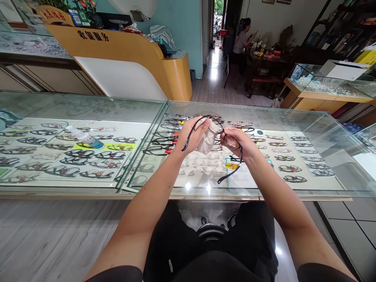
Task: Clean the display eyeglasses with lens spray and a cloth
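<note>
one eyeglass frame (231, 141); one cloth (207, 141)

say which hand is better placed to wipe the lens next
Left hand, probably: it holds the cloth against the glasses, while the right hand only pinches them at the other side, steadying them.

Short black sleeves (117, 274) show on the near side of the tabletop (264, 192). Forearms, left grip (192, 135) and right grip (239, 143) are bare. Black legwear (188, 250) covers the lap under the tabletop's near edge, bearing a small white tag (170, 265).
</note>
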Motion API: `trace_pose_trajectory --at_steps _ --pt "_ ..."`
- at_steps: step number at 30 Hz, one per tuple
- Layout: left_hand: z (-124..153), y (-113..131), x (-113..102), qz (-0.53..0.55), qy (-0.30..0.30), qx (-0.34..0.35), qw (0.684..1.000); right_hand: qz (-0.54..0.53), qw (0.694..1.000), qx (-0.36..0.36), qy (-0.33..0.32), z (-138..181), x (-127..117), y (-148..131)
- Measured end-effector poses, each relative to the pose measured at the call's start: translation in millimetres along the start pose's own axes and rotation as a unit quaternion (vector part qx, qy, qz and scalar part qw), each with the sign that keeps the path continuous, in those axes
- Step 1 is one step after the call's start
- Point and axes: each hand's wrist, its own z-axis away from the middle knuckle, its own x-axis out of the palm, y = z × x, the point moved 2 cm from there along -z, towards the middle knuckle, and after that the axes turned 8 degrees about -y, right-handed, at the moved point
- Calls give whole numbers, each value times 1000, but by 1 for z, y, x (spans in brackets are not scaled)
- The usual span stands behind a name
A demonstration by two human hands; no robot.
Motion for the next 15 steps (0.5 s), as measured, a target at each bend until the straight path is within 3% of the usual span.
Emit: trace_pose_trajectory --at_steps 7,11,15 --pt "-5 -6 -22 55 97 -28 993 -92 995 -5 28 2 -5 -5" --pt "-5 -8 -29 84 90 -40 992 -114 991 -43 58 2 -13 -10" --pt "2 -7 -11 51 47 -71 995 -103 981 -103 130 2 -26 -17"
